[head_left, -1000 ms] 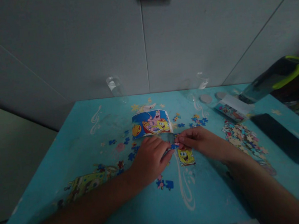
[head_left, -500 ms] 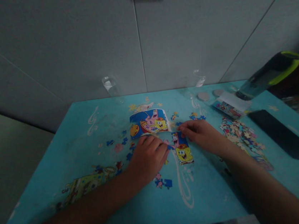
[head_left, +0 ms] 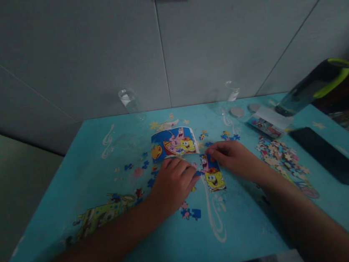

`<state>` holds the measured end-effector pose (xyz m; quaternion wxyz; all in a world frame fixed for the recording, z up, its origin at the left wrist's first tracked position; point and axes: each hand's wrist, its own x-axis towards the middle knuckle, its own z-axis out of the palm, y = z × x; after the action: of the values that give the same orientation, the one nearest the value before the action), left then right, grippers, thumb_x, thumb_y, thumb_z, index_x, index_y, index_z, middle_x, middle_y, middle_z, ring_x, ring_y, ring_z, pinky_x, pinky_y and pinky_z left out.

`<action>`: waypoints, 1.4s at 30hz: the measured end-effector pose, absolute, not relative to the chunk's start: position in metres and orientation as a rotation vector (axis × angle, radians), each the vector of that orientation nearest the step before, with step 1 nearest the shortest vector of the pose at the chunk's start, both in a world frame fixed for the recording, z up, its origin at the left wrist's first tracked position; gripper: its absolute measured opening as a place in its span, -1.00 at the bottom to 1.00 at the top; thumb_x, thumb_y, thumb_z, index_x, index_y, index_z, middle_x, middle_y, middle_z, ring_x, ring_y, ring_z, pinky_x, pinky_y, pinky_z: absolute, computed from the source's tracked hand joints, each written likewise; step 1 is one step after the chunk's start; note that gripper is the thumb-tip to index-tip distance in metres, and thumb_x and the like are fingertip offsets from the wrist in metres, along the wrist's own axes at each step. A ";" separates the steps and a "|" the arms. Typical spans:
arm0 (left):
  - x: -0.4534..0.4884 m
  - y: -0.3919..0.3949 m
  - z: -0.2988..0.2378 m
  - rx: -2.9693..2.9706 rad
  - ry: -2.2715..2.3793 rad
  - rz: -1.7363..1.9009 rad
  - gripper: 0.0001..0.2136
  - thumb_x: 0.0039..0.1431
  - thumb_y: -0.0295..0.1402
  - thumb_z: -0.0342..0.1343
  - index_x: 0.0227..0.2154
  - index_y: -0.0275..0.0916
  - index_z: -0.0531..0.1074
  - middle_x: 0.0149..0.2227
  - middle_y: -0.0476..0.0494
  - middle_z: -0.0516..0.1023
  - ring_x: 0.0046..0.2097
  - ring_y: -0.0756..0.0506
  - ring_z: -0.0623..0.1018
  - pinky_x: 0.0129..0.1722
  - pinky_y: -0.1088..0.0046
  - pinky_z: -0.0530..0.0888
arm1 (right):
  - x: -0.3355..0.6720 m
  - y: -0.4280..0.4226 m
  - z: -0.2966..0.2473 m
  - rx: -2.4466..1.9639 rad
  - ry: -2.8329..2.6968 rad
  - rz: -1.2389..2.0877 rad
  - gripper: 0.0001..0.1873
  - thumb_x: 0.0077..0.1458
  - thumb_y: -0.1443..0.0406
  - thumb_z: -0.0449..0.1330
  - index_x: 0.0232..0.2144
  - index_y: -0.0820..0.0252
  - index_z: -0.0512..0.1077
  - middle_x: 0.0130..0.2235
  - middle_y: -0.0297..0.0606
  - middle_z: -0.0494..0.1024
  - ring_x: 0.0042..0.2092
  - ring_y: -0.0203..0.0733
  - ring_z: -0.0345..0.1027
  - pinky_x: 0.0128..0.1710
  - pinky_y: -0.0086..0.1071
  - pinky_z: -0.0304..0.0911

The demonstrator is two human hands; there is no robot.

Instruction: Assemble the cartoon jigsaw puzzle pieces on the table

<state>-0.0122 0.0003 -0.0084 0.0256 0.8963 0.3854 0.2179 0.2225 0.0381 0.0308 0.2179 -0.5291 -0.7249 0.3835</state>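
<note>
A joined strip of jigsaw puzzle (head_left: 214,180), with a yellow sponge figure and a pink starfish figure, lies flat on the table between my hands. My right hand (head_left: 236,158) is closed in a pinch at the strip's upper right corner, its fingertips on a blue puzzle piece there. To the left, my left hand (head_left: 175,181) has its fingers curled together around a small blue-and-pink puzzle piece (head_left: 200,172) against the strip's left edge. Just beyond both hands lies a picture card (head_left: 174,142) with the same figures. My left hand covers some loose pieces.
Loose puzzle pieces (head_left: 190,213) lie around the hands, and a larger pile (head_left: 283,158) is on the right. Beside it are a dark phone-like slab (head_left: 327,155) and a bottle (head_left: 303,89). Clear cups (head_left: 132,104) stand by the wall. The table (head_left: 138,253) has a turquoise cover.
My right fingertips have shifted very slightly at the strip's upper corner. My left hand and the strip stay nearly where they were.
</note>
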 end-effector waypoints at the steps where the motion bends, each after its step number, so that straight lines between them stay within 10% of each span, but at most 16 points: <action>1: -0.012 0.000 -0.009 2.775 1.178 0.686 -0.83 0.35 -0.28 0.15 -0.09 -0.22 0.51 -0.18 -0.13 0.55 -0.10 -0.17 0.48 -0.05 0.17 0.35 | 0.222 0.038 0.031 -1.460 -2.013 1.065 -0.65 0.30 0.12 0.08 -0.42 0.16 0.49 -0.44 -0.33 0.51 -0.40 -0.26 0.27 -0.40 -0.36 0.17; 33: -0.016 0.001 -0.008 2.748 1.099 0.946 -0.86 0.39 -0.45 0.04 -0.11 -0.26 0.49 -0.18 -0.14 0.51 -0.13 -0.13 0.47 -0.11 0.23 0.39 | 0.206 0.018 0.039 -1.254 -2.272 1.124 -0.82 0.27 0.23 0.19 -0.30 0.09 0.60 -0.36 -0.34 0.60 -0.37 -0.28 0.38 -0.35 -0.37 0.22; 42: -0.018 -0.001 -0.011 2.681 1.118 0.929 -0.80 0.36 -0.46 0.05 -0.02 -0.22 0.47 -0.07 -0.19 0.49 -0.04 -0.16 0.47 -0.02 0.16 0.41 | 0.238 0.050 0.027 -1.733 -2.172 0.272 -0.67 0.35 0.22 0.05 -0.15 0.11 0.62 -0.18 -0.12 0.62 -0.18 -0.07 0.48 -0.15 -0.24 0.25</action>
<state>-0.0176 -0.0006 -0.0114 0.0461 0.8781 0.3662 0.3044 0.2380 0.0495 0.0265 0.1741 -0.6112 -0.7661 0.0958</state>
